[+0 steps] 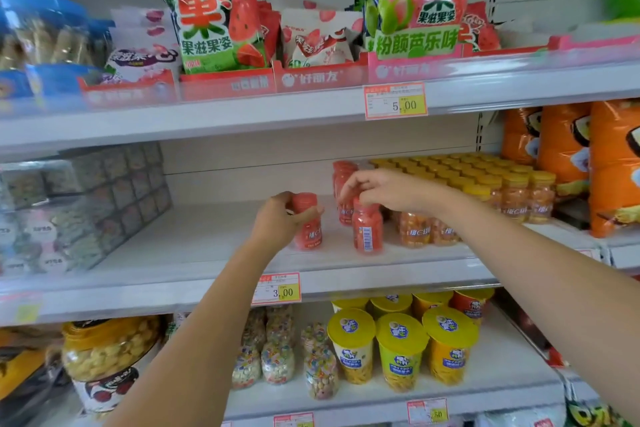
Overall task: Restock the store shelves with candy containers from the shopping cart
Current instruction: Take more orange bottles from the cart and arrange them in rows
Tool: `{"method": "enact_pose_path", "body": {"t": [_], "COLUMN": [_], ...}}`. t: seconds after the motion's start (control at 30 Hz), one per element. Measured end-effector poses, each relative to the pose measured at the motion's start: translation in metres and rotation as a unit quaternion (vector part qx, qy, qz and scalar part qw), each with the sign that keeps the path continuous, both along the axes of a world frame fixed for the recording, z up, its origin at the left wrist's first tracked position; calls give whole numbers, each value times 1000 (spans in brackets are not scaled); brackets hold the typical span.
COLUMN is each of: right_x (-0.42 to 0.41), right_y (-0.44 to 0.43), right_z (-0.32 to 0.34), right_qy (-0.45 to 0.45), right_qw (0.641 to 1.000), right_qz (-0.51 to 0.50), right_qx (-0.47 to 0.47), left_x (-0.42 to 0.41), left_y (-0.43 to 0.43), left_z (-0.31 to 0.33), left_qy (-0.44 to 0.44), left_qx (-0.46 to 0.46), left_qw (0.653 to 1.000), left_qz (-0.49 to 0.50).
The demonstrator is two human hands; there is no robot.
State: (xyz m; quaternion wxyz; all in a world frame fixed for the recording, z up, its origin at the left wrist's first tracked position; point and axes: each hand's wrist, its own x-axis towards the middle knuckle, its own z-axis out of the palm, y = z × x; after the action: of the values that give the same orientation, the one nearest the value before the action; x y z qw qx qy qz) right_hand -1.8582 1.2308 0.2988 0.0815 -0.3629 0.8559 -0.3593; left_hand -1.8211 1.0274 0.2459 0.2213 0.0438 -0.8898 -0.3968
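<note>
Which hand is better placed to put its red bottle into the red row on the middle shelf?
Right, probably. The right hand grips a red bottle by the cap, directly in front of the red row. The left hand holds a second bottle farther left, apart from it.

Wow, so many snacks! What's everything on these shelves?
snack bags: many, red, green, white, purple, top shelf
tubs: a few, blue, top shelf left
price tags: several, yellow-white, shelf edges
wrapped packs: stack, greyish, middle shelf left
red bottles: several, red, middle shelf centre
yellow-capped bottles: many, orange, middle shelf right
orange bags: three, orange, middle shelf far right
sweet bottles: several, clear, multicoloured sweets, bottom shelf centre
cups: several, yellow lids, bottom shelf right
big jar: one, clear, yellow snacks inside, bottom shelf left
left hand: grips one red bottle
right hand: pinches another's cap
</note>
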Motion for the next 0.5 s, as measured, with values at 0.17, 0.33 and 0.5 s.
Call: {"method": "enact_pose_path", "body": {"t": [0.17,0.33,0.5], "right_x": [4,7,13], "right_y": [8,0,-2], "right_z": [1,3,15], "right_qy": [186,224,190], "right_qw": [966,955,971], "right_qz": [-117,-141,-27], "right_qx": [139,131,141], "left_x": [1,1,5], "left_y": [-3,-11,-25], "left_z": [-7,-3,-4], "left_qy": [-73,-101,-112], "left_qx": [14,23,67], "left_qw": [997,994,988], "left_qz": [-36,-39,-86]}}
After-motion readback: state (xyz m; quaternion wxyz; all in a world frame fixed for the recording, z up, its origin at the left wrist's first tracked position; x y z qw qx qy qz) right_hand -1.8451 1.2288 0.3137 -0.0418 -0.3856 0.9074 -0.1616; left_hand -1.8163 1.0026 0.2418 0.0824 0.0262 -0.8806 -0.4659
